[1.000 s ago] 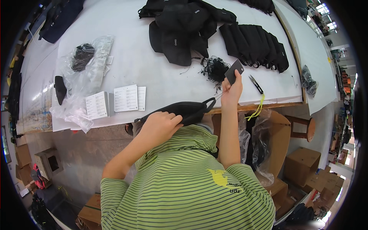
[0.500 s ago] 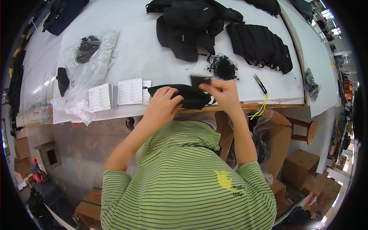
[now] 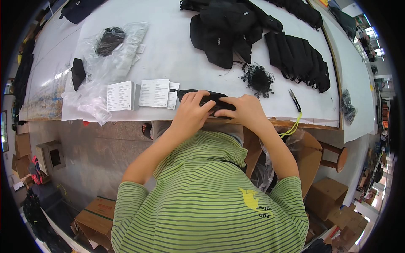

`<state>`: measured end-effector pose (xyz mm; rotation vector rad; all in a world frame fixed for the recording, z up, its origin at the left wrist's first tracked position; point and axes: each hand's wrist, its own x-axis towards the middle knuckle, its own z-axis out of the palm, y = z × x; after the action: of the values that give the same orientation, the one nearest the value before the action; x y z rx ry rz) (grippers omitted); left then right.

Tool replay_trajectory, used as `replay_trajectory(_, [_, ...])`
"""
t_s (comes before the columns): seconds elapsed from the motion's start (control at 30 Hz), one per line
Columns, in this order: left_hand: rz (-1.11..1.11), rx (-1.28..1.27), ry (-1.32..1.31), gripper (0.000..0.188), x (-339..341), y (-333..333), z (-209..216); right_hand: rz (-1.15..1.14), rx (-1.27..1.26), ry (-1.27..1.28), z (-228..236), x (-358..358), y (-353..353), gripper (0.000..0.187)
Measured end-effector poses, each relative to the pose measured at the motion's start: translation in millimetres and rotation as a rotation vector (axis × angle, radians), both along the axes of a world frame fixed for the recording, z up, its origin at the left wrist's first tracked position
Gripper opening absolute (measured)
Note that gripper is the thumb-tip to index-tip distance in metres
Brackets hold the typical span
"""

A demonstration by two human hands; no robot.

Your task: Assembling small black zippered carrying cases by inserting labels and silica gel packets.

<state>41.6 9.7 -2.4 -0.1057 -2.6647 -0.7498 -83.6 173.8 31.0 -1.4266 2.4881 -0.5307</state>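
Note:
A small black fabric pouch (image 3: 215,96) lies at the table's near edge, with a short tab at its left end. My left hand (image 3: 194,111) is closed over its left part, fingers bent onto the fabric. From the right, my right hand (image 3: 245,110) grips the pouch's other end, thumb and fingers pressed around its upper side. The dark flat piece is hidden, and I cannot tell whether it is inside the pouch. White printed booklets (image 3: 154,93) sit just left of my hands.
Beyond my hands lie a tangle of black cords (image 3: 257,80), black pouches in a row (image 3: 298,60) and a heap of black bags (image 3: 223,31). Thread snips (image 3: 295,100) with a yellow cord are at right. Clear plastic bags (image 3: 114,63) cover the left side. A wooden stool (image 3: 335,156) stands below.
My right hand has come down and left onto the pouch, and the dark flat piece it held has gone from sight. The pouch's wide opening has narrowed between my hands. The view has shifted slightly.

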Motion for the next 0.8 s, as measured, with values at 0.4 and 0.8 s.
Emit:
replay_trajectory(0.4, [0.291,0.333,0.194,0.022,-6,-87,30,-0.043,0.022,-0.065,4,10,13,0.02])
replay_trajectory(0.8, [0.861,-0.303,-0.36,0.017,44,-357,-40,-0.097,0.041,-0.123,13,2,8,0.022])
